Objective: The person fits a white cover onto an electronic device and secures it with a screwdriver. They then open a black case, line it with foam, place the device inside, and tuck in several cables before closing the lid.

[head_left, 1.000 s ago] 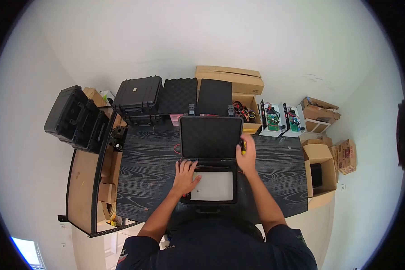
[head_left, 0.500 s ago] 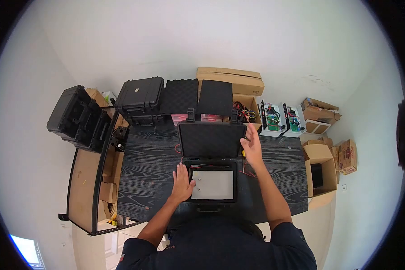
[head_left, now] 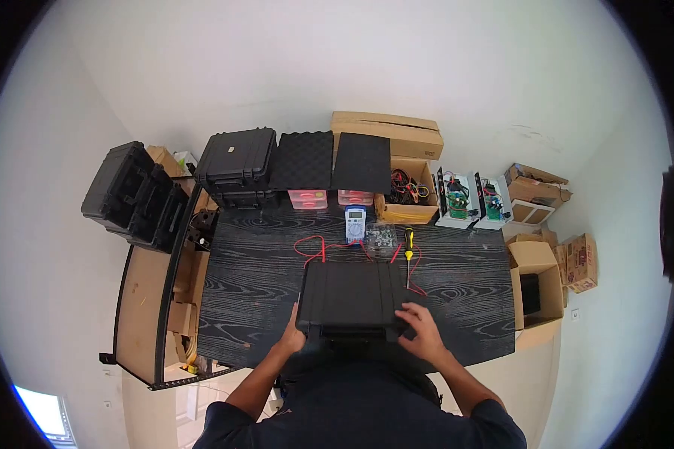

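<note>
A black hard case (head_left: 353,295) lies at the table's near edge with its lid down over its base. Against the case's left side rests my left hand (head_left: 294,333), its fingers partly hidden by the case. At the front right corner of the lid is my right hand (head_left: 424,334), with fingers apart and fingertips touching the lid. Behind the case are a white and blue multimeter (head_left: 355,225) with red leads and a clear box of small parts (head_left: 381,237). A yellow and black screwdriver (head_left: 409,245) lies to their right.
Black cases (head_left: 236,159) and foam sheets (head_left: 362,162) stand along the back, beside a cardboard box of cables (head_left: 408,187). Two units with green circuit boards (head_left: 457,197) are at the back right. An open cardboard box (head_left: 538,295) stands off the table's right side.
The case lid has come down toward me from upright, uncovering the multimeter and parts box behind it. My right hand has moved down with it, and my left hand has shifted to the case's side.
</note>
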### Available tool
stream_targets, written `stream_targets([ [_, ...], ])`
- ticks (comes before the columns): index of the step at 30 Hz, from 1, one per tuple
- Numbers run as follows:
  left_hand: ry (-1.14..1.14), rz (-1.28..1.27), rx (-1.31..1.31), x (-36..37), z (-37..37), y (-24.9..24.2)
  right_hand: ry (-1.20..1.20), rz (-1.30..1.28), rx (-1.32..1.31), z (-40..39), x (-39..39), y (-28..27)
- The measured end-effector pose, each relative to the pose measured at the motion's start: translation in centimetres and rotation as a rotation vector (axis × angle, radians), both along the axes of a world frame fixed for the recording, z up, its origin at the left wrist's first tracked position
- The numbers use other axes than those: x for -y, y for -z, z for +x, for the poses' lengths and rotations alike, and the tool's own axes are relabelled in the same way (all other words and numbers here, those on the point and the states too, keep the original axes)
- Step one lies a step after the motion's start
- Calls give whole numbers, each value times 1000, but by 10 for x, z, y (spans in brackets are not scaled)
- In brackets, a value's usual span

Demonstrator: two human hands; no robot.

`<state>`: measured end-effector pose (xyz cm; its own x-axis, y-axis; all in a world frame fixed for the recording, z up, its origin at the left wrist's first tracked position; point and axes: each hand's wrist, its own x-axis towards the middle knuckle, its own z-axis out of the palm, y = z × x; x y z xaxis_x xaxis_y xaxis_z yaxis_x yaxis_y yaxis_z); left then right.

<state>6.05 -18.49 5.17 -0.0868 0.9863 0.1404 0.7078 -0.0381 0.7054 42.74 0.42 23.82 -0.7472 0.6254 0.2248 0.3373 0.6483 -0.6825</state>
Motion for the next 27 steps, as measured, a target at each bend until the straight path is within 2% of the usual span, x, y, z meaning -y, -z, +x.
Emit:
stream_targets([
  [1,-39,25,114,0,2,1,-14,-13,33,3,5,7],
  [3,-120,75,342,-2,16,-35,-32,-41,69,7,14,19],
  [6,-95,-1,510,8,16,-44,-17,-31,149,4,21,25],
  [12,-36,-71,320,19,20,-87,-79,18,174,7,20,43],
  [15,31,17,171,23,11,-68,-120,-8,197,8,19,39],
  [18,75,16,207,21,7,-63,-162,-43,203,13,16,46],
  [21,92,7,267,16,2,-56,-37,-171,138,12,20,69],
  [24,24,-124,244,13,1,-53,45,-357,182,2,23,70],
  [27,36,-253,206,7,-2,-62,-15,-432,294,-3,21,77],
])
